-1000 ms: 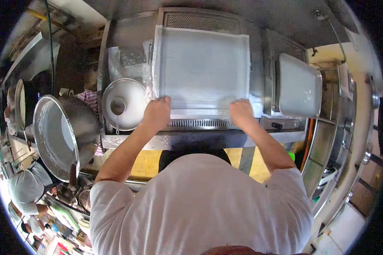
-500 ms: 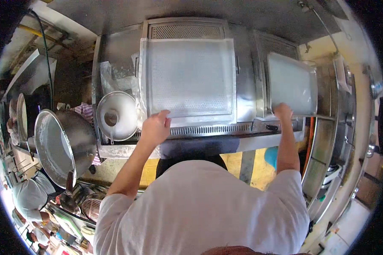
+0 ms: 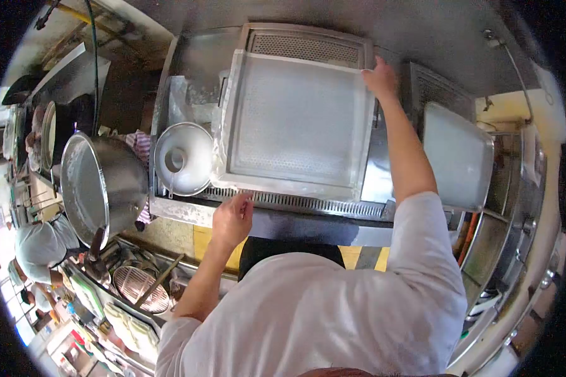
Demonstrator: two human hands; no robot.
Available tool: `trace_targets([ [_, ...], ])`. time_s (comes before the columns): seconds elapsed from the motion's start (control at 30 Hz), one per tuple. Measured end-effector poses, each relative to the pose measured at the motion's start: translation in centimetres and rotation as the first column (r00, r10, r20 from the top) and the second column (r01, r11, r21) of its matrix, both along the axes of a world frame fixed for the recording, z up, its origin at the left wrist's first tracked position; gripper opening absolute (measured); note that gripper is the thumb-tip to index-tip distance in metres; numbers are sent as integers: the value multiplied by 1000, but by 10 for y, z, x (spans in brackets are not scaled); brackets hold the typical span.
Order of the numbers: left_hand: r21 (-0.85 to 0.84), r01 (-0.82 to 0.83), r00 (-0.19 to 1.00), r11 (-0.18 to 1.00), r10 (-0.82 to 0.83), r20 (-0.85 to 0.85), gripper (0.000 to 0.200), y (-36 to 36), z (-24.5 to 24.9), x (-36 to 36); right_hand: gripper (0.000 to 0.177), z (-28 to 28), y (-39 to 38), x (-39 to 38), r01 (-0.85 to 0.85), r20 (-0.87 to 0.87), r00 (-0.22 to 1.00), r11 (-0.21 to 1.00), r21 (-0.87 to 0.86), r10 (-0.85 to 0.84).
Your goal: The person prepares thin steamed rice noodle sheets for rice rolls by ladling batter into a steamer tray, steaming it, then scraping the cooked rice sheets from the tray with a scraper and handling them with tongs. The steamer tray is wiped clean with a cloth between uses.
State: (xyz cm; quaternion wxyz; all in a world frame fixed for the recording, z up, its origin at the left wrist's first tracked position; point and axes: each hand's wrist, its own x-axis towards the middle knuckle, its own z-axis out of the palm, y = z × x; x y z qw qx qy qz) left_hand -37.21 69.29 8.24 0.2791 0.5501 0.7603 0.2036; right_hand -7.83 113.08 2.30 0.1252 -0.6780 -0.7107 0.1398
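Observation:
A thin, whitish translucent sheet (image 3: 299, 119) lies spread over a perforated metal rack (image 3: 305, 49) on the steel counter. The rack's holes show faintly through it, and its left edge is creased. At the sheet's far right corner is my right hand (image 3: 383, 78), thumb toward the corner and a finger stretched out past it. My left hand (image 3: 233, 220) hovers by the counter's front edge, just below the sheet's near left side, its fingers loosely bent with nothing seen in them. To its left on the counter stands a white bowl (image 3: 185, 179) with a round cup-like piece inside.
A large metal pot (image 3: 116, 185) with white residue stands tilted in view at left. On the right rests a pale rectangular tray (image 3: 457, 154). A slotted drain (image 3: 295, 202) runs along the counter front. A round wire strainer (image 3: 141, 289) and a co-worker (image 3: 44, 248) are at lower left.
My right hand has left the tray on the right and reached the sheet's far right corner. My left hand has drawn back from the sheet's near edge. The view has turned slightly.

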Motion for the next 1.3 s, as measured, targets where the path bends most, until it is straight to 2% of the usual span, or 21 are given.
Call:
trace_targets([
  [0.03,-21,-50,999,999,50,14,16,-5,4,1,67,3,3,-8,-11,-4,1000,1000,-6,11],
  [0.1,1,-78,996,997,78,51,16,-17,9,3,66,8,6,-19,-21,172,985,999,-31,26],
  [0.13,-27,-106,994,994,107,37,15,-24,6,2,66,4,9,-21,-28,173,984,999,-28,32],
  [0.2,-51,-135,990,990,136,26,15,-33,-1,0,72,-4,7,-23,-78,260,964,991,109,47],
  [0.27,-23,-123,990,992,124,64,16,-40,-7,-4,75,-9,-8,-22,-74,254,966,995,72,53],
  [0.37,58,-99,987,993,91,130,17,-37,-2,-10,84,-4,-71,-15,-103,309,945,995,-19,104],
  [0.43,72,-84,984,994,71,161,16,-36,-3,-19,90,7,-135,-10,-61,262,960,985,-164,103],
  [0.5,96,-75,980,993,55,193,16,-36,-6,-29,100,-6,-193,3,-5,239,969,965,-262,70],
  [0.57,190,-60,991,980,36,129,16,-38,-8,-40,101,-4,-251,9,70,257,966,952,-299,9],
  [0.6,153,-78,984,985,51,172,15,-38,-3,-45,101,5,-267,9,69,264,965,956,-285,9],
  [0.7,219,-49,989,974,17,146,15,-42,-4,-58,98,18,-296,6,143,213,974,946,-291,-82],
  [0.77,203,-45,986,978,11,164,16,-46,-4,-65,87,8,-285,4,13,151,988,999,-37,-7],
  [0.8,228,-29,989,973,-6,151,16,-49,-2,-67,87,12,-281,-9,9,152,988,999,-37,-3],
  [0.87,249,19,991,968,-52,127,20,-56,-3,-75,65,27,-271,-53,-119,-72,991,988,-100,112],
  [0.93,244,-10,984,970,-34,175,18,-63,0,-77,49,18,-261,-102,-218,-390,914,944,-246,109],
  [1.0,247,-34,978,969,-18,205,17,-73,-3,-82,34,3,-255,-153,-351,-476,865,868,-351,158],
  [1.07,267,-44,979,963,-11,203,17,-82,6,-88,22,29,-268,-208,-365,-496,868,715,-596,30],
  [1.1,282,-44,979,958,-15,202,17,-87,10,-90,22,25,-272,-223,-377,-497,866,709,-596,42],
  [1.17,254,-80,982,964,32,189,17,-98,13,-95,17,17,-274,-247,-384,-434,901,526,-759,31],
  [1.3,196,-177,967,964,134,215,19,-118,14,-100,19,-8,-264,-244,-403,-364,913,535,-743,182],
])
